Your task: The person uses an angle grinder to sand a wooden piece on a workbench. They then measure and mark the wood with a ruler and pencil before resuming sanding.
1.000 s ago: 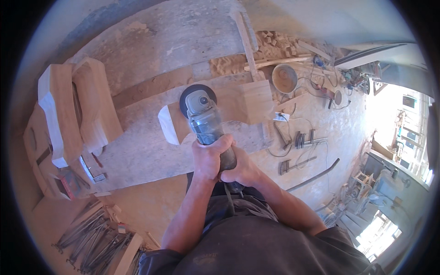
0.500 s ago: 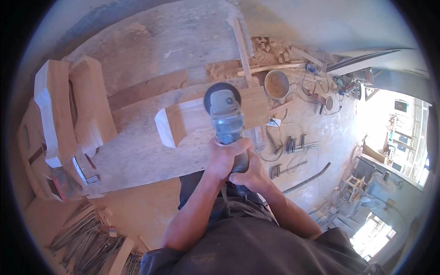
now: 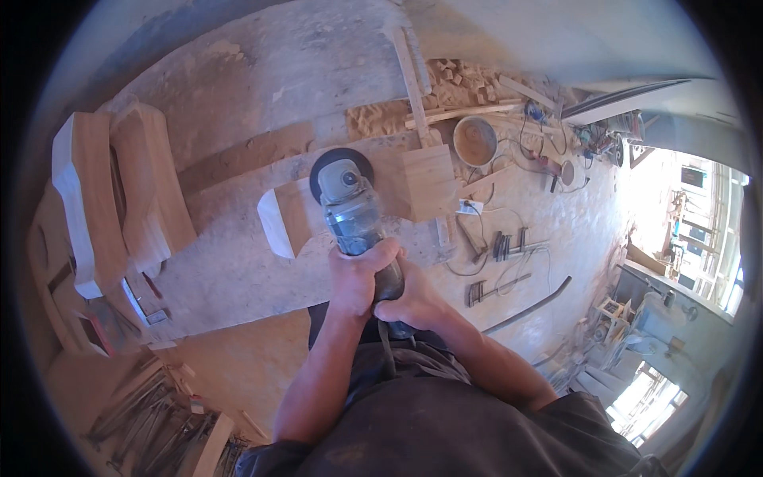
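Observation:
Both hands grip an angle grinder (image 3: 354,219) with a dark round disc (image 3: 320,171) at its far end. My left hand (image 3: 362,274) is wrapped round the body from the left, and my right hand (image 3: 417,296) clasps the rear part from the right. Under the disc lies a shaped block of pale wood (image 3: 431,183) on the dusty workbench (image 3: 238,278). The block's left end has a bright, bevelled face. The grinder's head and disc hide the block's middle, so I cannot tell whether the disc touches the wood.
Two carved wooden pieces (image 3: 95,207) stand at the bench's left, near a metal square (image 3: 145,302). A round bowl (image 3: 475,141) sits beyond the block. Several clamps (image 3: 509,245) and cords lie to the right. Long metal rods (image 3: 151,421) are heaped at lower left.
The grinder and both my hands have shifted left along the wooden block, toward its bevelled end. More of the block's right part now shows. My grip looks the same.

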The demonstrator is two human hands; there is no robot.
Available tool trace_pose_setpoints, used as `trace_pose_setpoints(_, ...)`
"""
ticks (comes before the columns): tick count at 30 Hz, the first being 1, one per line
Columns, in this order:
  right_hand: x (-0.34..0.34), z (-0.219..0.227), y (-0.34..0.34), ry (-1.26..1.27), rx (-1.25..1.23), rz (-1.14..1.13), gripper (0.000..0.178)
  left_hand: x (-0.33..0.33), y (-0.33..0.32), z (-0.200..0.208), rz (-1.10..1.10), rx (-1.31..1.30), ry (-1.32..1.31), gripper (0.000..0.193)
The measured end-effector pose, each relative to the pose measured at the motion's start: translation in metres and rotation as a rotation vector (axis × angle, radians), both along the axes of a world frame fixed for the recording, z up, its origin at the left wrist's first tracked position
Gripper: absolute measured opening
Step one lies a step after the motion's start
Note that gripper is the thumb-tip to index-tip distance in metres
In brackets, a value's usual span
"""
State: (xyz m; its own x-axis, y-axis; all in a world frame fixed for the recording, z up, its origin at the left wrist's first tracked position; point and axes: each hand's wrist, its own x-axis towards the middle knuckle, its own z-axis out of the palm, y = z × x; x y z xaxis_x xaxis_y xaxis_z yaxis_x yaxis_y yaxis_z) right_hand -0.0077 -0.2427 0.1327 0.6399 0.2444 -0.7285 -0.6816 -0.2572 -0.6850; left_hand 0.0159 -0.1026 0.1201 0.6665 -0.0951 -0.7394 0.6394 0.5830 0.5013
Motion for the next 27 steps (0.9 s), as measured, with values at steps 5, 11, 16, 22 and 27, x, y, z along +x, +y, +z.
trace_pose_setpoints(5, -0.004, 0.014, -0.006, -0.002, -0.082, -0.087, 0.074, 0.001, -0.015, -0.003, -0.059, -0.045, -0.024, 0.020)
trace_pose_setpoints(11, -0.002, 0.027, -0.011, -0.083, -0.193, -0.149, 0.070, 0.009, -0.029, -0.008, -0.105, -0.145, -0.072, 0.017)
trace_pose_setpoints(16, 0.010, 0.027, -0.004, -0.031, -0.151, -0.005, 0.070, 0.008, -0.014, 0.002, 0.004, -0.115, -0.045, 0.019)
trace_pose_setpoints(22, 0.021, 0.025, -0.001, -0.019, -0.064, -0.002, 0.071, 0.010, -0.006, -0.002, 0.008, -0.082, -0.032, 0.021)
trace_pose_setpoints(27, 0.010, 0.023, -0.010, -0.064, -0.221, -0.039, 0.071, 0.011, -0.027, -0.011, 0.020, -0.224, -0.091, 0.021)
